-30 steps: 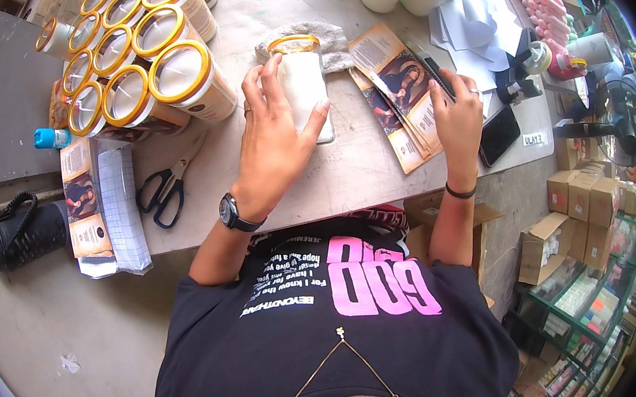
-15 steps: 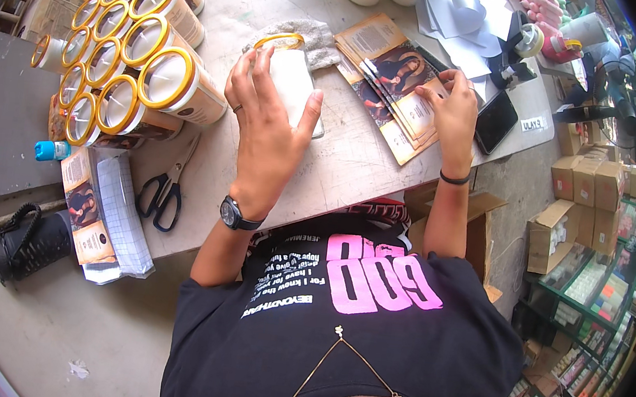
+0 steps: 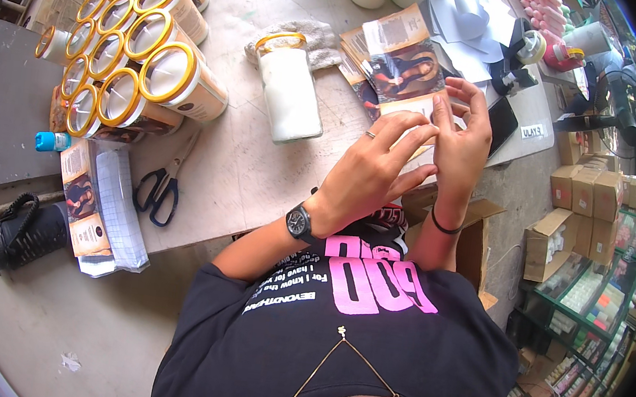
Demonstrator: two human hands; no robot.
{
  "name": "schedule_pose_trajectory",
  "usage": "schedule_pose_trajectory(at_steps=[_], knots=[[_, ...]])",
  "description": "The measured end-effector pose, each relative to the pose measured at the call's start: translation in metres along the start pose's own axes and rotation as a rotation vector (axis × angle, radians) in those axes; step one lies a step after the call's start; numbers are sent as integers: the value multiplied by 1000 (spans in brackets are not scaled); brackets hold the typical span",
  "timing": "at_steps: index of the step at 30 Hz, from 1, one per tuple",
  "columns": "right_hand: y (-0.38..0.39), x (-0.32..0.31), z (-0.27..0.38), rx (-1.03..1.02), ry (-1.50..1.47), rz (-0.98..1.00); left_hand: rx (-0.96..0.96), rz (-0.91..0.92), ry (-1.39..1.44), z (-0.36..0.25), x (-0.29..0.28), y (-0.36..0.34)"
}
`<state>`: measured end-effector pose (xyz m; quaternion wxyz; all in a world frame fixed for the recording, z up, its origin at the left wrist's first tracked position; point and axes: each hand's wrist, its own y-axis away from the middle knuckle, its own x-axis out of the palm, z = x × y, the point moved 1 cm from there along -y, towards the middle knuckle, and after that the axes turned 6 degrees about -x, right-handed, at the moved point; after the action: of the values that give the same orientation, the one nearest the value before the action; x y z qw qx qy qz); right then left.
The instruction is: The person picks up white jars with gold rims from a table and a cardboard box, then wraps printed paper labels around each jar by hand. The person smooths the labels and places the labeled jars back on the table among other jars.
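Observation:
My right hand [image 3: 464,135] pinches the lower end of a printed label [image 3: 406,59], which is orange and black with a picture, and holds it tilted above the table. Beside it, my left hand [image 3: 373,165] reaches its fingertips to that same end, close to my right thumb; its thumb stands apart from the fingers. A stack of similar labels [image 3: 356,55] lies partly hidden behind the held one. Left of the hands, a white candle jar [image 3: 290,95] with a gold rim rests on its side, its rim end on a grey cloth [image 3: 320,46].
Rows of labelled candle jars [image 3: 166,73] with gold rims fill the table's left side. Scissors [image 3: 160,190], a light blue bottle cap [image 3: 50,141] and a label pack [image 3: 101,209] lie near the left edge. A dark phone [image 3: 503,125] and white papers [image 3: 471,28] are at the right.
My left hand has left the candle jar and moved right to meet my right hand. My right hand has lifted a label off the stack.

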<state>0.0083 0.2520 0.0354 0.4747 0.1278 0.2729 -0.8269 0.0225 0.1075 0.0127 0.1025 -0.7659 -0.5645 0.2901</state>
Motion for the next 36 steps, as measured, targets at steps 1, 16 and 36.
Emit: schedule_pose_trajectory(at_steps=[1, 16, 36], knots=[[4, 0, 3, 3, -66, 4, -8, 25, 75, 0, 1, -2], [41, 1, 23, -322, -587, 228, -221, -144, 774, 5, -20, 1], [43, 11, 37, -485, -366, 223, -485, -151, 1066, 11, -49, 10]])
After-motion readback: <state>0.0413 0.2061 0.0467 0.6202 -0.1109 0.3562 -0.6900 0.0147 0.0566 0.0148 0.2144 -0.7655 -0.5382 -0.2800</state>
